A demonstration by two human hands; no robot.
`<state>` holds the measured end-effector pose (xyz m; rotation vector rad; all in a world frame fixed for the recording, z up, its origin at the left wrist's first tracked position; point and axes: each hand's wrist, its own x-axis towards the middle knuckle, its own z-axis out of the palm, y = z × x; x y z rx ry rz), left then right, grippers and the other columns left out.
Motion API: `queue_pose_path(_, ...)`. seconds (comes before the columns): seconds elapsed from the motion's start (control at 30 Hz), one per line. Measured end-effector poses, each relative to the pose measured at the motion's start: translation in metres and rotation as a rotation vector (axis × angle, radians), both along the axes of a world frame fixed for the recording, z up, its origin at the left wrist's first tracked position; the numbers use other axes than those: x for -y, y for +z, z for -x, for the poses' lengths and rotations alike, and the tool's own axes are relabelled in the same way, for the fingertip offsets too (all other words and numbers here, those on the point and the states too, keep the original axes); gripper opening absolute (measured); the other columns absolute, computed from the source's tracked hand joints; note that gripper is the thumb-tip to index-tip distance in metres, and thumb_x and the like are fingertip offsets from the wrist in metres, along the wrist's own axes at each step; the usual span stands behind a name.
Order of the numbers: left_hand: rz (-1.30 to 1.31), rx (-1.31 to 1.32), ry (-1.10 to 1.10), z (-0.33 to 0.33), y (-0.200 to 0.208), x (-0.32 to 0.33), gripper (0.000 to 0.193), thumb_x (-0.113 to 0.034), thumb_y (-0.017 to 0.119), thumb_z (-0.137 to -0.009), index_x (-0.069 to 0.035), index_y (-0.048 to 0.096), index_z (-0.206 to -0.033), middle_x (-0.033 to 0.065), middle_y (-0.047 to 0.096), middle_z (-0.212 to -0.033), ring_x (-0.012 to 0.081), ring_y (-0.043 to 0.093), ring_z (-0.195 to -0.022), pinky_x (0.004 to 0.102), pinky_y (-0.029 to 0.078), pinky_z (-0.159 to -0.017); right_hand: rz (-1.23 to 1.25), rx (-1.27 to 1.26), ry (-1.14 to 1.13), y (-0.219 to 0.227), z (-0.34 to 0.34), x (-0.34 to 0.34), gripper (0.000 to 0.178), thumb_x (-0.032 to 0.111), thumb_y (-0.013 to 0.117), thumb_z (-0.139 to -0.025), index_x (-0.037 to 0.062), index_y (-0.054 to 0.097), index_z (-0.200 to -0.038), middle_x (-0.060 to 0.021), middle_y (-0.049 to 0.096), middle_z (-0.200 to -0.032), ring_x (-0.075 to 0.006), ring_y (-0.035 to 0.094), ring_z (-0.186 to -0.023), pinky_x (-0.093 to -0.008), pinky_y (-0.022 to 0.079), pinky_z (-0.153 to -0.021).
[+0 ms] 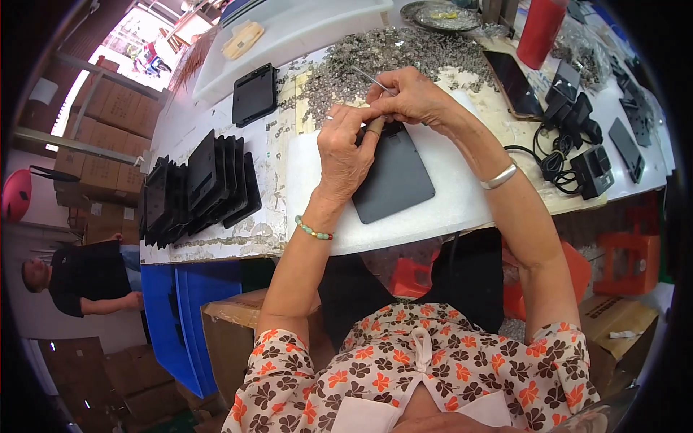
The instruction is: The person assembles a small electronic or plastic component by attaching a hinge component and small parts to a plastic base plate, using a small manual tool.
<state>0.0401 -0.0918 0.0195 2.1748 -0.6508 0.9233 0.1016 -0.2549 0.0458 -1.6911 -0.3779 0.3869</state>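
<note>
A flat black plastic panel (395, 177) lies on a white foam sheet (455, 206) in front of me. My left hand (346, 148) is at the panel's far left edge, fingers bent and pressed together; whatever is between them is hidden. Touching it, my right hand (413, 99) pinches a thin metal tool (372, 78) that slants up to the left; its working end is hidden by the fingers. Beyond both hands spreads a heap of small metal pieces (404, 54).
Black plastic frames (206, 177) stand stacked at left, and another black frame (254, 94) lies behind them. On the right are a phone (512, 83), black cables (556, 162), a small black device (593, 172) and a red cylinder (541, 32). A person (86, 278) is at far left.
</note>
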Motion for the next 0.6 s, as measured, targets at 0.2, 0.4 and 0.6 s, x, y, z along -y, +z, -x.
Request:
queue_pose_path(0.2,0.191,-0.203,0.000,0.003,-0.003,-0.001,0.012,-0.001,0.074,-0.077,-0.003,0.067,-0.086,0.0060,0.066,-0.078,0.0158,0.058,-0.064,0.0286,0.047,-0.055,-0.022,-0.107,0.065,0.001,-0.005,0.006,0.022,0.025,0.072,-0.086,0.0038,0.066,-0.083,0.0012,0.060,-0.064,-0.0006,0.048,-0.049,-0.0167,0.025,-0.038)
queue_pose_path(0.4,0.352,-0.173,-0.085,-0.007,-0.011,-0.006,0.010,-0.002,0.074,-0.078,-0.003,0.066,-0.084,0.0034,0.067,-0.079,0.0136,0.056,-0.064,0.0279,0.046,-0.056,-0.164,-0.149,0.223,-0.002,-0.006,0.011,0.028,0.030,0.070,-0.091,0.0039,0.066,-0.080,0.0005,0.062,-0.065,0.0011,0.046,-0.046,-0.0143,0.022,-0.035)
queue_pose_path(0.6,0.189,-0.066,-0.010,-0.002,-0.002,-0.002,0.010,-0.001,0.074,-0.076,-0.004,0.067,-0.083,0.0041,0.067,-0.078,0.0153,0.056,-0.062,0.0294,0.046,-0.056,-0.206,-0.208,0.149,0.000,-0.009,0.011,0.022,0.022,0.073,-0.089,0.0039,0.063,-0.081,-0.0002,0.062,-0.066,0.0011,0.044,-0.043,-0.0142,0.022,-0.034)
